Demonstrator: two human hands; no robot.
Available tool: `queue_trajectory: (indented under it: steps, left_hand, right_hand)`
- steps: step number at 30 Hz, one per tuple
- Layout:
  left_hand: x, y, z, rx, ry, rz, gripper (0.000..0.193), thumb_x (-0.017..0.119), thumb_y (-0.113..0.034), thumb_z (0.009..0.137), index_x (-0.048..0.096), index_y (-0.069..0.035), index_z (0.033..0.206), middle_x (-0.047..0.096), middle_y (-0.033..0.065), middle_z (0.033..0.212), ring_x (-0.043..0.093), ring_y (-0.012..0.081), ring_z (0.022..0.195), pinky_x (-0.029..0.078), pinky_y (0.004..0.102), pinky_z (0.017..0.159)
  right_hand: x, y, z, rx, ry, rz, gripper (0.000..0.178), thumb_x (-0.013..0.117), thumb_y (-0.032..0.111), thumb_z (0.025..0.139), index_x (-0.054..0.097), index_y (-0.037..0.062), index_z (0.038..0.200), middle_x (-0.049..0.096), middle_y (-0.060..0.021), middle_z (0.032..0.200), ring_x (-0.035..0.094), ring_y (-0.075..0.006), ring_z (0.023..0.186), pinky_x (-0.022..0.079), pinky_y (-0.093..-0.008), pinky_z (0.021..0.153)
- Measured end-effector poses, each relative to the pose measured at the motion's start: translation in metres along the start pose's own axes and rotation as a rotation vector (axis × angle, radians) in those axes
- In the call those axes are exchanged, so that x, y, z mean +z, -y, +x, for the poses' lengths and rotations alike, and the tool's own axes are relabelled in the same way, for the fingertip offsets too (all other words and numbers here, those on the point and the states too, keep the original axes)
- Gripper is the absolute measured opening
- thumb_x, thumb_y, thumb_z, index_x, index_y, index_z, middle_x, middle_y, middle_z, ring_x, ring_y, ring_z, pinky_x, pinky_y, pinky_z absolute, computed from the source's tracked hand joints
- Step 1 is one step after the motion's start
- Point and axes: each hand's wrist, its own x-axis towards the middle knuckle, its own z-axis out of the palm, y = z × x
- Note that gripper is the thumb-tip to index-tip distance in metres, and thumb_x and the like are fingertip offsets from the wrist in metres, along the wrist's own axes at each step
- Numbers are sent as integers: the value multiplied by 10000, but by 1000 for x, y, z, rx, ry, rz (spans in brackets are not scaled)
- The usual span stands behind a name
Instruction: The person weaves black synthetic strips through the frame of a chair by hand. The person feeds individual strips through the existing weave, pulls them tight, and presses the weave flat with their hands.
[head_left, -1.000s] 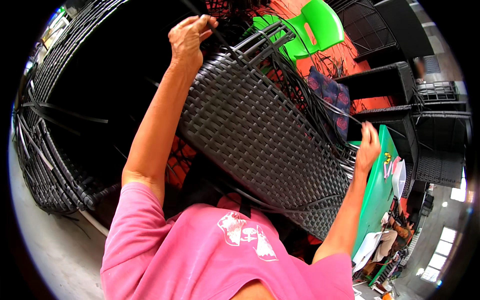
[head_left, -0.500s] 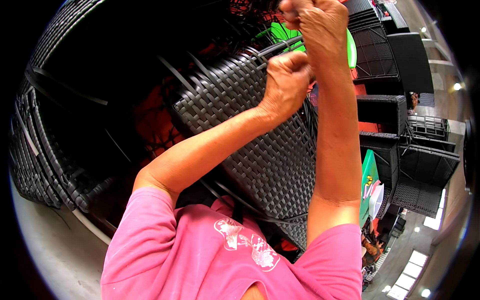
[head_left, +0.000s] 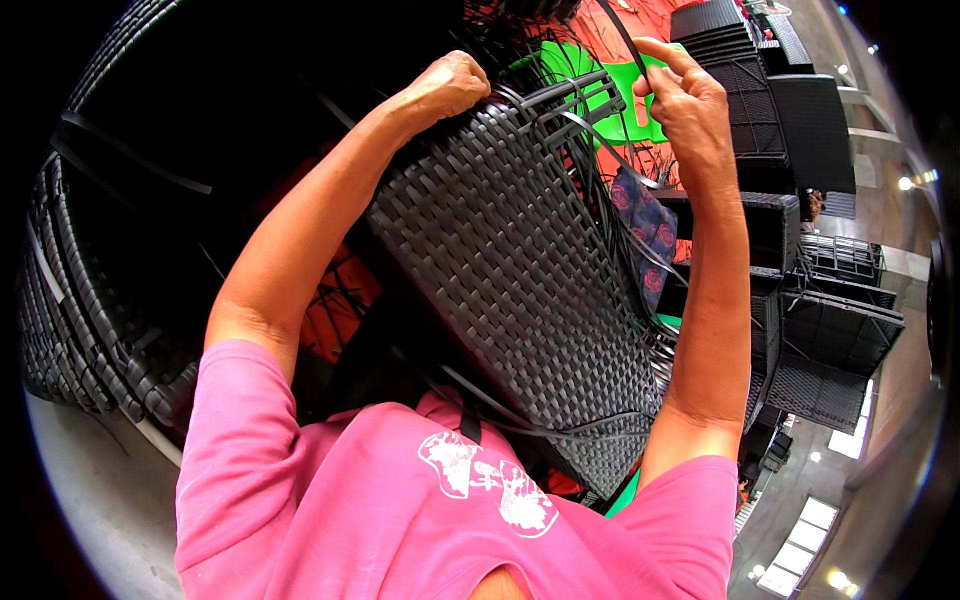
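Note:
A dark grey panel of woven flat plastic strips slants across the middle, in front of my body. My left hand is closed at its upper left corner; the fingertips curl out of sight, so what they grip is hidden. Beyond the panel's far end, my right hand is raised with thumb and fingers pinching a flat black wicker strip that runs upward from them. Bare frame rods stick out at the panel's far edge, with loose strip ends around them.
A bright green plastic chair stands on the orange-red floor ahead, amid tangled black strips. Patterned dark cloth hangs beside the panel. Black woven furniture is stacked on the right; another woven piece stands on the left.
My hands have moved apart: the left went left to the panel's corner, the right moved down and right. A strip now shows in the right hand, and more of the green chair is visible.

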Motion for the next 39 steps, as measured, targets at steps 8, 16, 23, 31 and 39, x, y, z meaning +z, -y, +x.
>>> queue_trajectory:
  steps: [8, 16, 23, 31, 39]
  left_hand:
    - [5, -9, 21, 114, 86, 73, 275, 680, -228, 714, 640, 44, 694, 508, 35, 553, 477, 135, 518, 374, 319, 485]
    - [28, -11, 36, -142, -32, 176, 305, 753, -270, 650, 661, -3, 764, 624, 145, 706, 610, 226, 663, 479, 355, 593]
    - [17, -10, 19, 12, 6, 49, 170, 711, -123, 613, 651, 21, 681, 575, 68, 594, 541, 163, 547, 432, 300, 531]
    - [10, 5, 15, -20, 66, -67, 191, 655, -145, 676, 686, 7, 789, 631, 80, 699, 577, 161, 646, 468, 286, 627]
    - [-5, -5, 8, 179, -214, 2, 190, 620, -104, 752, 685, -11, 904, 619, 66, 672, 572, 112, 604, 478, 224, 588]
  right_hand:
    - [33, -14, 3, -70, 102, -515, 234, 548, 243, 778, 696, 90, 874, 652, -156, 777, 639, -308, 747, 488, -390, 702]
    - [57, -27, 9, 46, 214, -655, 241, 605, 309, 776, 704, 168, 944, 672, -133, 863, 643, -308, 832, 495, -403, 777]
    - [61, -30, -1, -49, 201, -799, 233, 629, 316, 783, 702, 128, 900, 662, -160, 839, 644, -327, 821, 504, -417, 752]
    - [57, -37, -6, -53, 294, -844, 210, 632, 290, 771, 706, 109, 847, 660, -169, 820, 643, -336, 818, 503, -422, 755]
    - [52, -18, 8, -96, -91, -161, 236, 695, 252, 777, 700, 20, 821, 628, -12, 632, 523, -46, 570, 408, -234, 501]
